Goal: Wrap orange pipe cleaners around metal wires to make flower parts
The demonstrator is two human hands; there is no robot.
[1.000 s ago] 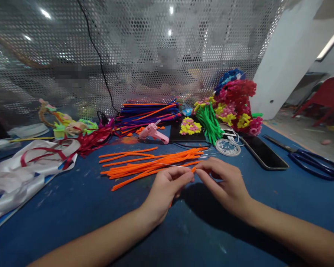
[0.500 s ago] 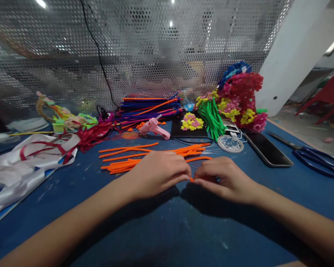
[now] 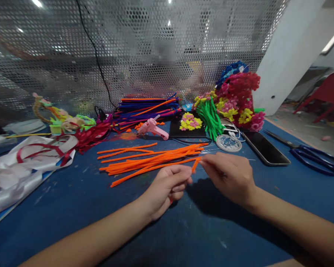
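My left hand (image 3: 167,187) and my right hand (image 3: 228,174) meet over the blue table (image 3: 72,200), both pinched on a short orange pipe cleaner piece (image 3: 195,165) that sticks up between the fingertips. A thin wire runs out past my right hand towards the right. Just behind the hands lies a loose pile of long orange pipe cleaners (image 3: 150,159).
Behind are a pink glue gun (image 3: 153,128), a stack of coloured pipe cleaners (image 3: 147,107), green stems (image 3: 211,120), pipe-cleaner flowers (image 3: 239,98), a round bead dish (image 3: 228,142), a phone (image 3: 265,148) and blue scissors (image 3: 314,157). White and red ribbon (image 3: 25,163) lies left. A perforated metal screen stands behind.
My hands have drawn slightly apart and lifted, and the short orange piece now stands up between the fingertips. My left hand has pulled back off the orange pile.
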